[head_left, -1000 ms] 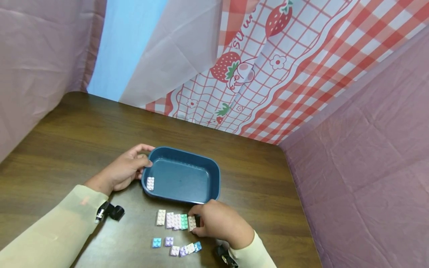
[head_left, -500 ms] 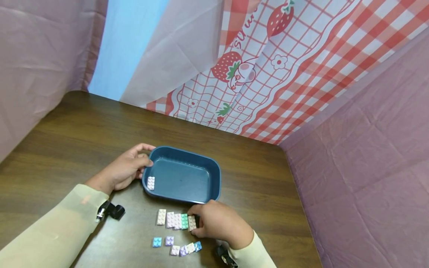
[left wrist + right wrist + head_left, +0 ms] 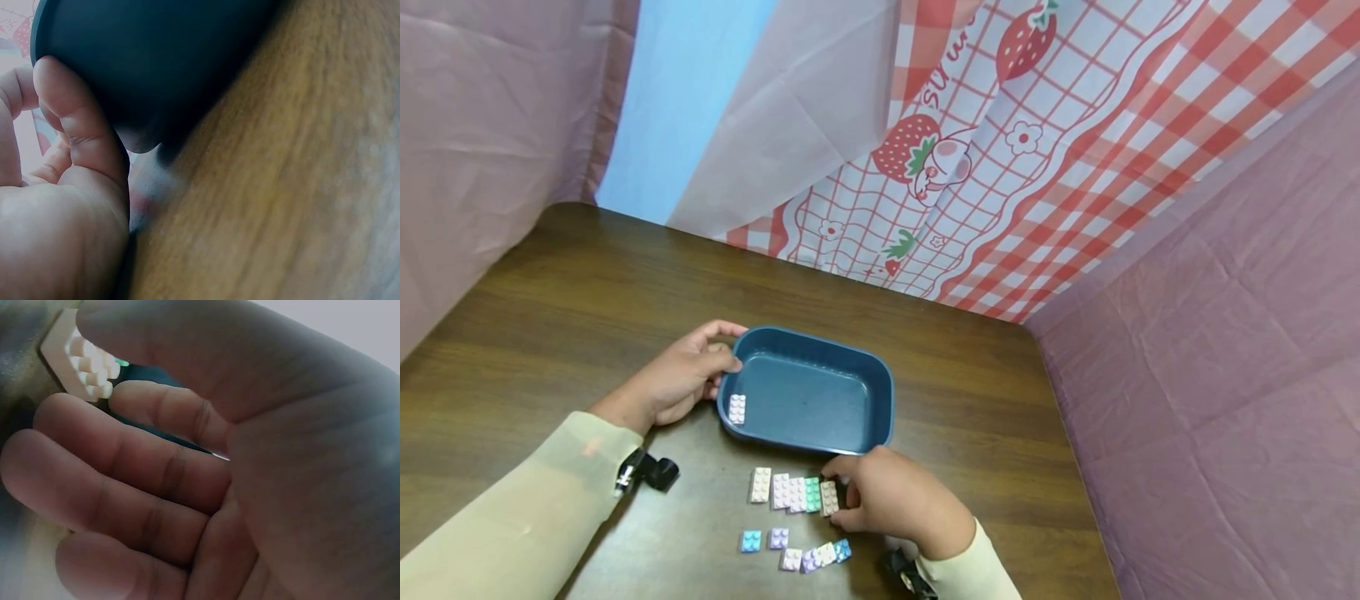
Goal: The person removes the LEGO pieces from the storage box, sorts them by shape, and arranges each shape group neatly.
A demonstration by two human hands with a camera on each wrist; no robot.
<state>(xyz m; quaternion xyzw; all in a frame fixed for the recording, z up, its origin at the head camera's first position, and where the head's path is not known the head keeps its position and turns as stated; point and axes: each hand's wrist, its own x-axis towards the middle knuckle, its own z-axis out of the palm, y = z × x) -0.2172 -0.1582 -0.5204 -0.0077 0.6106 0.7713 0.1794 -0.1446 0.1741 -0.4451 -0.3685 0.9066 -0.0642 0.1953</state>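
My left hand (image 3: 681,375) grips the left end of a dark blue plastic tray (image 3: 880,367), thumb over the rim and fingers outside; the left wrist view shows the thumb against the tray's wall (image 3: 162,50). One white toy brick (image 3: 737,409) lies in the tray's near left corner. With thumb and index finger my right hand (image 3: 898,500) pinches a tan toy brick (image 3: 829,498) by its two ends, at the right end of a row on the table. In the right wrist view the brick (image 3: 81,362) shows studs between those fingertips, while the other fingers curl loosely.
Left of the tan brick are a green brick (image 3: 812,495), pale pink bricks (image 3: 788,493) and a cream brick (image 3: 761,485). Nearer me lie several small bricks, among them a light blue one (image 3: 751,542) and a dark blue one (image 3: 842,550). Curtains enclose the wooden table (image 3: 970,392).
My right wrist has shifted very slightly to the right, its fingers staying at the tan brick. The left hand, tray and other bricks look unmoved.
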